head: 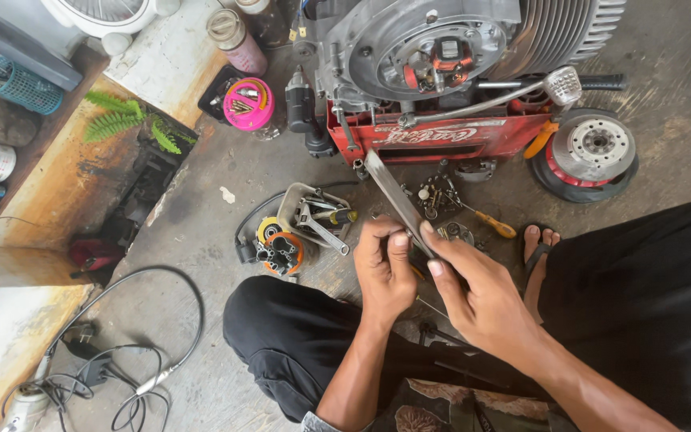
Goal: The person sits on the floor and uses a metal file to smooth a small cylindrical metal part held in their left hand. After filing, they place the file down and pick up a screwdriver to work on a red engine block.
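We see a grey finned metal engine [457, 48] resting on a red plastic crate [441, 140], a round silver brake disc in a black tyre [593, 152], a yellow-handled screwdriver [493, 224], a pink round tub [248, 104], green fern fronds [121, 116] and black coiled cables [137, 376] on the concrete floor [201, 200].

Red crate [441, 140], pink lid [248, 104], yellow-handled screwdriver [489, 222].

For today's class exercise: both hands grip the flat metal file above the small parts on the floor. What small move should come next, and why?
Probably steady the file first: the left hand and right hand pinch only its near end, so the far tip juts out unsupported.
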